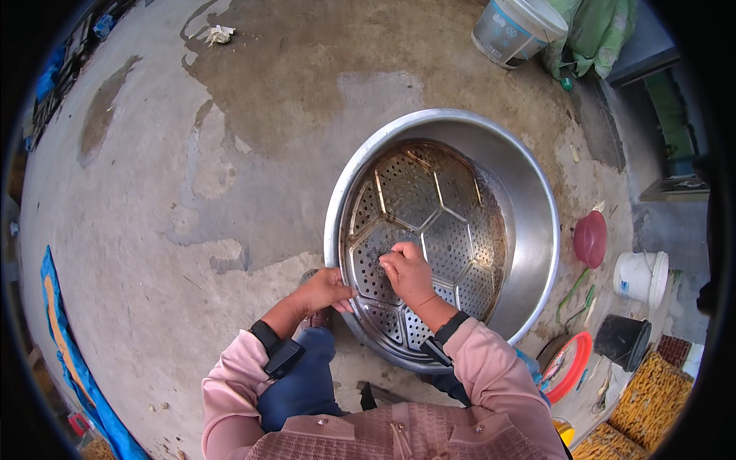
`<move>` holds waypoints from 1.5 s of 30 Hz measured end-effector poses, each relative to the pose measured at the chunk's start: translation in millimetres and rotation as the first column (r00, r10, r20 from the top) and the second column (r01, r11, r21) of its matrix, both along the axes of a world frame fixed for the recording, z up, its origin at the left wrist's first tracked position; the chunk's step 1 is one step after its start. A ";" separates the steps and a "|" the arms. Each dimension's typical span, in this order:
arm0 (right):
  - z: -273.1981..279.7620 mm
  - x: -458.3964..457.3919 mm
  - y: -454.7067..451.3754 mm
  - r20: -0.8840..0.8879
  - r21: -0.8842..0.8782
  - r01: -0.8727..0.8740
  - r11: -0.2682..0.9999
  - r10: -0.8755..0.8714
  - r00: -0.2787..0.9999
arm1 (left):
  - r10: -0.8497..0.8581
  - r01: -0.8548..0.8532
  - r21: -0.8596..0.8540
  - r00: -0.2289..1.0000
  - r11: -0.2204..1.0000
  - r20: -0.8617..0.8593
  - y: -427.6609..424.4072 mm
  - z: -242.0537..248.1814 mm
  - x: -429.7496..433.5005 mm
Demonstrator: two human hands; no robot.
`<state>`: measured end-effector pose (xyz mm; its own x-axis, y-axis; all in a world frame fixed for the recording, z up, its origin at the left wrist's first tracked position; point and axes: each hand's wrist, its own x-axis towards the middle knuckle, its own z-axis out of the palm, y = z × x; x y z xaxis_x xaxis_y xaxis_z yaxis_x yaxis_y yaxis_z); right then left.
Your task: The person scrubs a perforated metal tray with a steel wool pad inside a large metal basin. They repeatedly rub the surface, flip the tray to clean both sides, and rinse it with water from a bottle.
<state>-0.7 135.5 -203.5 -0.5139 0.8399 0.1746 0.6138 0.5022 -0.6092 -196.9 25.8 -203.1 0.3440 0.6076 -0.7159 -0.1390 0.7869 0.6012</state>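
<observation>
A round perforated metal steamer tray (451, 244) with raised hexagonal ridges rests tilted inside a wide metal basin (526, 241). Brown stains cover its far part, while the near part looks brighter. My left hand (326, 292) grips the tray's edge at the left, by the basin rim, thumb on top. Over the tray's left middle is my right hand (409, 276), its fingers bunched against the perforated surface. A small grey fuzzy wad, seemingly a wire scourer (377, 261), shows at its fingertips; most of it is hidden by the hand.
Damp patches mark the concrete floor (259, 190). A lidded bucket (512, 31) stands at the far right by green sacking (598, 34). Rightward are a pink dipper (590, 238), white bucket (641, 277), black bucket (621, 342), red-rimmed basin (575, 368) and stacked corn cobs (652, 402). Blue tarpaulin (92, 391) lies left.
</observation>
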 end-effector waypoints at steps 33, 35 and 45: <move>-30.0 -1.4 47.3 0.303 -0.011 -0.162 0.987 0.158 0.940 | -0.132 0.127 -0.097 0.990 0.987 -0.047 -0.2 10.6 9.3; -31.7 -5.6 48.5 0.329 -0.030 -0.118 0.993 0.122 0.936 | -0.106 0.103 -0.074 0.994 0.992 -0.040 -0.5 10.8 9.1; -36.2 -2.4 47.8 0.351 0.064 -0.131 0.989 0.101 0.931 | -0.111 0.108 -0.094 0.993 0.990 -0.031 -2.2 6.1 9.4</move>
